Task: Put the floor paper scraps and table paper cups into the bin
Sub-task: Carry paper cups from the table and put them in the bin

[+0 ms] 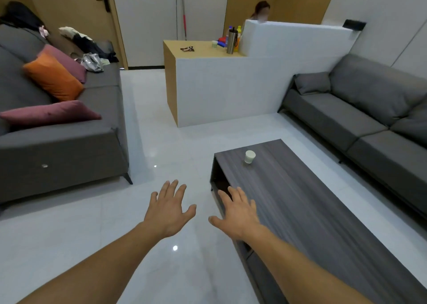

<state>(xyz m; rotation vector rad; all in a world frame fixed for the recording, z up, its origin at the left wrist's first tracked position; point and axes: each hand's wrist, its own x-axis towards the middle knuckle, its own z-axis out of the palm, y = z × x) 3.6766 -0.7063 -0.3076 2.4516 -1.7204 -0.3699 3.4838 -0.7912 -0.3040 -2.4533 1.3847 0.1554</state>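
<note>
A pale green paper cup (249,157) stands upright near the far end of the dark wooden coffee table (312,199). My left hand (168,210) is stretched out over the white floor, fingers spread, holding nothing. My right hand (238,213) hovers over the table's near left edge, fingers straight and empty, well short of the cup. A second pale cup (214,44) sits on the wooden counter at the back. No bin and no paper scraps show in this view.
A grey sofa (69,146) with orange and pink cushions lines the left; another grey sofa (369,118) lines the right. A white partition counter (231,88) holds bottles and a flask. A person sits behind it. White tiled floor (161,146) runs between.
</note>
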